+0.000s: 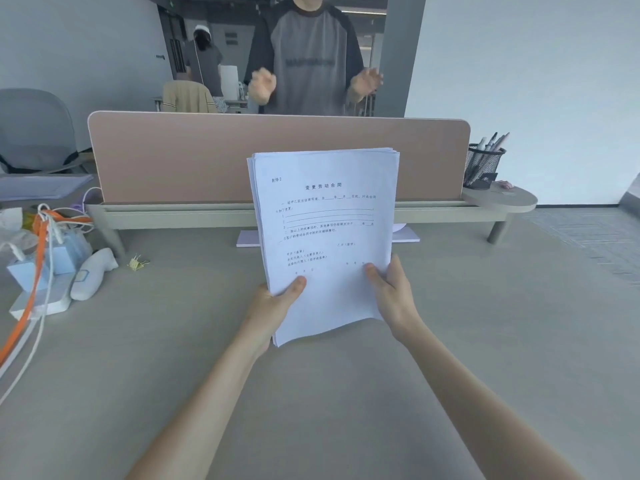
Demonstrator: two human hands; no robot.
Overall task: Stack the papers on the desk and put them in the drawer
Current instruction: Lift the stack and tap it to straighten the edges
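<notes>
A stack of white printed papers (325,230) is held upright above the grey desk (346,393), its top sheet facing me. My left hand (277,303) grips the stack's lower left edge, thumb on the front. My right hand (391,289) grips the lower right edge the same way. Another white sheet (405,235) lies flat on the desk behind the stack, partly hidden by it. No drawer is in view.
A pink divider panel (277,157) stands along the desk's back edge, with a person (308,60) behind it. A mesh pen holder (483,164) sits on a shelf at right. Cables, a blue box (52,261), a white device (91,275) and a binder clip (138,263) crowd the left.
</notes>
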